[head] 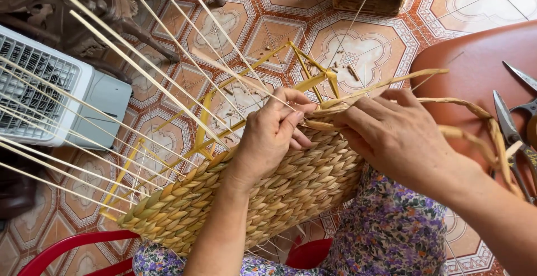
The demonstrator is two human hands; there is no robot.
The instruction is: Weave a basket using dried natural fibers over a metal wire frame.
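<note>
Resting on the lap, half-woven seagrass basket gets another row: left hand pinches a thin white stake, right hand grips the twisted strand. Next, I judge, strand must pass behind that stake.

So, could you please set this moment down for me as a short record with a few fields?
Setting: floor of patterned orange and white tiles
Work piece: half-woven basket of tan plaited straw, resting across the person's lap
Uprights: thin pale stakes fanning out to the upper left
Left hand: fingers pinching at the basket's woven edge
Right hand: on the same edge, holding a twisted straw strand
Nearby: metal shears on a brown seat, white fan heater
</note>
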